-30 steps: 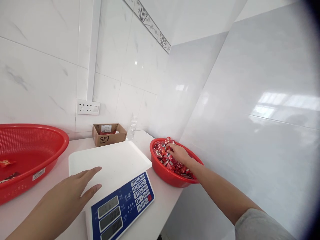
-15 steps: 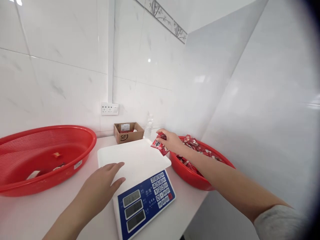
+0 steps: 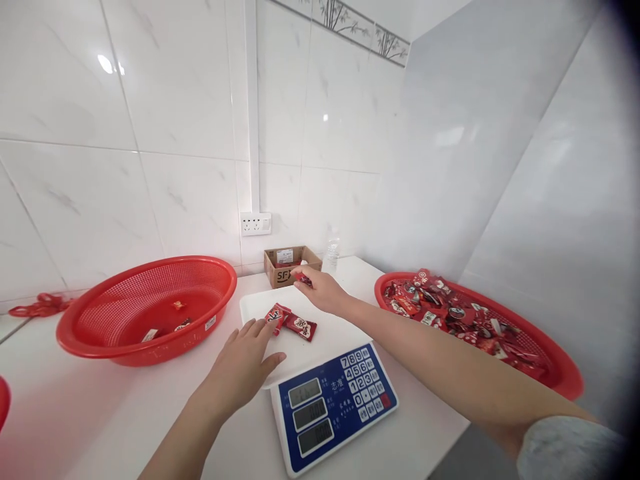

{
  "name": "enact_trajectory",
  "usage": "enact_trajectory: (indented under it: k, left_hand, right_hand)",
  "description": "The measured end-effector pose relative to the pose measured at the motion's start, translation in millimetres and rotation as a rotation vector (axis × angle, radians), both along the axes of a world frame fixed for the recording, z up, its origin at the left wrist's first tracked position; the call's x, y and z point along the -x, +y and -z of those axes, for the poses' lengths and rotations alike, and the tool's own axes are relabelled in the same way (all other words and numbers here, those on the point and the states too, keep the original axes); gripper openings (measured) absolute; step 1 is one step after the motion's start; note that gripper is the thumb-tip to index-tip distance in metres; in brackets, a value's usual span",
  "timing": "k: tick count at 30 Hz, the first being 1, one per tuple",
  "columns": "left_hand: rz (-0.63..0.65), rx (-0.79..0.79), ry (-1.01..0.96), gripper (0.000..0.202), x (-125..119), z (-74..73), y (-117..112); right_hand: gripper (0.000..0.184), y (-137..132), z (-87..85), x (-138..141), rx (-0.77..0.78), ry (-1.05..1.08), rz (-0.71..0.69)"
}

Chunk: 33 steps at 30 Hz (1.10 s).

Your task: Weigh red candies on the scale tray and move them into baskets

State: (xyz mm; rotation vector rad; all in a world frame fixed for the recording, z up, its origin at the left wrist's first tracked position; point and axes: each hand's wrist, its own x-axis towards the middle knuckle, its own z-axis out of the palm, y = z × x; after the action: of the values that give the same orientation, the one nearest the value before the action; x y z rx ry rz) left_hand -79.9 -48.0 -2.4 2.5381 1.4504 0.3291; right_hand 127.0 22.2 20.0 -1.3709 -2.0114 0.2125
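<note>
A white-and-blue digital scale (image 3: 340, 400) stands in front of me. On its white pan lie a red wrapped snack packet (image 3: 301, 327) and a brighter red packet (image 3: 276, 315) partly overlapping it. My left hand (image 3: 245, 360) is open over the pan's left edge, fingertips at the brighter packet; I cannot tell whether they touch it. Above the far part of the pan, my right hand (image 3: 323, 290) is closed on a red snack packet (image 3: 303, 279), mostly hidden by the fingers. The scale's display digits are partly too faint to read.
Right of the scale, a red plastic basket (image 3: 565, 380) is heaped with red packets. A red mesh basket (image 3: 145, 357) at left holds a few small packets. Behind the scale stand a cardboard box (image 3: 280, 277) and a clear plastic bottle (image 3: 332, 250) near the tiled wall.
My right hand has moved from beside the right basket to over the pan. Two packets now lie on the pan, which was bare before. The view has shifted left.
</note>
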Motion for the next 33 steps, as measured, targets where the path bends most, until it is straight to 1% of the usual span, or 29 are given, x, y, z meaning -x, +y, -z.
enact_trajectory:
  k: [2,5,11,14,18,21,24,27,29,33]
  left_hand:
    - [0.012,0.001,-0.003,0.054,-1,1.4,1]
    - [-0.004,0.025,0.016,0.056,-2,5.8,3]
    - [-0.016,-0.001,0.047,0.058,-3,15.2,10]
    - [-0.003,-0.006,0.062,0.056,-3,16.9,12]
    - [0.007,-0.015,0.065,0.057,-3,18.0,13]
    - [0.01,-0.017,0.063,0.057,-3,19.1,13]
    - [0.015,-0.022,0.054,0.055,-3,19.7,13]
    - [0.022,-0.02,0.041,0.054,-3,19.8,14]
    - [0.023,-0.015,0.035,0.055,-3,20.0,14]
    - [0.012,-0.023,0.021,0.059,-4,20.9,14]
  right_hand:
    - [0.027,-1,-0.1,-6,0.003,0.034,0.02]
    - [0.027,-1,2.0,-12,-0.004,0.092,0.022]
    - [0.029,4,8.6,-10,-0.033,0.17,-0.044]
    - [0.029,5,8.7,-9,-0.05,0.16,-0.054]
    - [0.031,-3,8.6,-11,0.042,0.047,-0.074]
    - [0.031,-13,9.8,-10,0.094,-0.069,-0.135]
    - [0.031,-22,11.6,-4,0.056,-0.241,-0.238]
    - [0.031,-25,15.3,3,0.039,-0.422,-0.327]
    - [0.03,-24,18.5,7,0.069,-0.49,-0.328]
    - [0.03,-22,20.3,10,0.099,-0.539,-0.31]
